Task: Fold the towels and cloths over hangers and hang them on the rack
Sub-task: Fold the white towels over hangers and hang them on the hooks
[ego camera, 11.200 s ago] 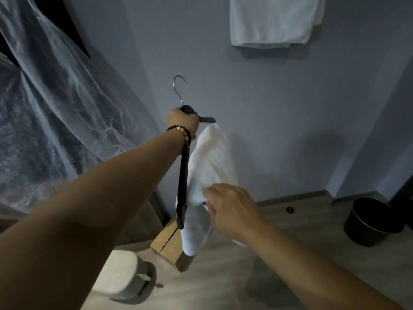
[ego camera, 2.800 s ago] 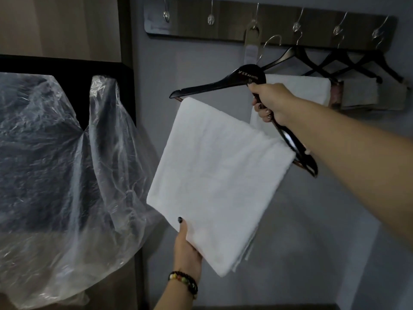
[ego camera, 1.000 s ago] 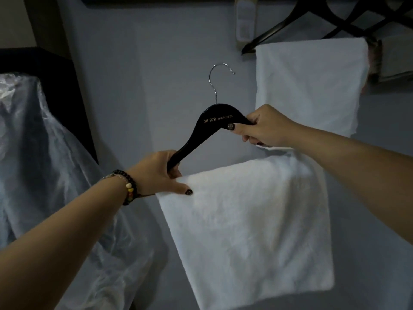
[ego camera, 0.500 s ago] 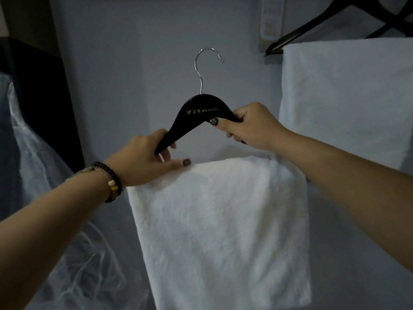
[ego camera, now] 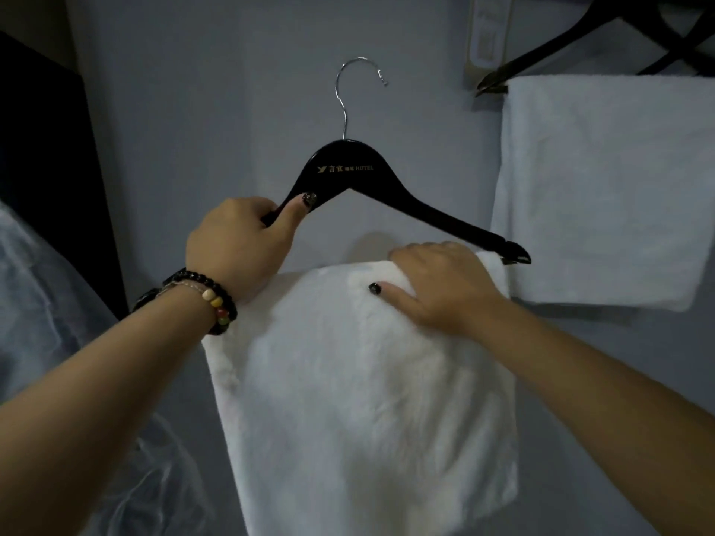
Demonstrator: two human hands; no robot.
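Note:
A black hanger (ego camera: 348, 168) with a silver hook and gold lettering is held upright in front of the grey wall. A white towel (ego camera: 360, 400) is folded over its lower bar and hangs straight down. My left hand (ego camera: 240, 245), with a bead bracelet on the wrist, grips the hanger's left arm. My right hand (ego camera: 437, 284) lies over the towel's top fold near the right end of the bar, fingers curled over it. The bar itself is hidden under the towel.
Another white towel (ego camera: 603, 187) hangs on a black hanger (ego camera: 541, 52) at the upper right. A pale tag (ego camera: 485, 36) hangs on the wall beside it. Clear plastic sheeting (ego camera: 50, 342) drapes at the left, below a dark panel (ego camera: 46, 168).
My right hand let go of the hanger's neck and dropped onto the towel's fold at the right. My left hand slid up the hanger's left arm toward the neck.

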